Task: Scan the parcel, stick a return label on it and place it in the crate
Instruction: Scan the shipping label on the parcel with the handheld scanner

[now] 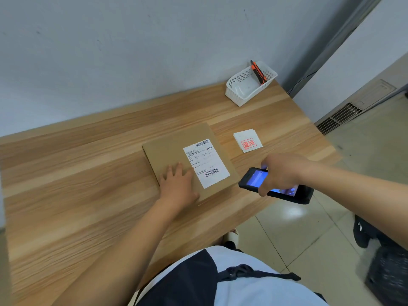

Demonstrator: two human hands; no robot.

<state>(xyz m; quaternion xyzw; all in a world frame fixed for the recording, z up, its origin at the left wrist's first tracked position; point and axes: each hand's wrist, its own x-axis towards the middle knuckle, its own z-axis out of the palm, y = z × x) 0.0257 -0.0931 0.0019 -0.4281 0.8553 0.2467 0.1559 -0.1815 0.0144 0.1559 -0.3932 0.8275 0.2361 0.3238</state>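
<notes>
Scanning looks underway: the right hand (pixel 281 173) grips a handheld scanner (pixel 276 186) at the table's (pixel 88 195) near edge, the left hand (pixel 178 182) lies flat on the cardboard parcel (pixel 167 151) mid-table, return labels (pixel 247 140) unused, crate unseen.

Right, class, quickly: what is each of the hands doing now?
Left hand: open, flat on the parcel.
Right hand: closed on the scanner.

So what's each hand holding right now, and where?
Right hand grips the handheld scanner across its middle. Left hand holds nothing, resting flat on the parcel.
</notes>
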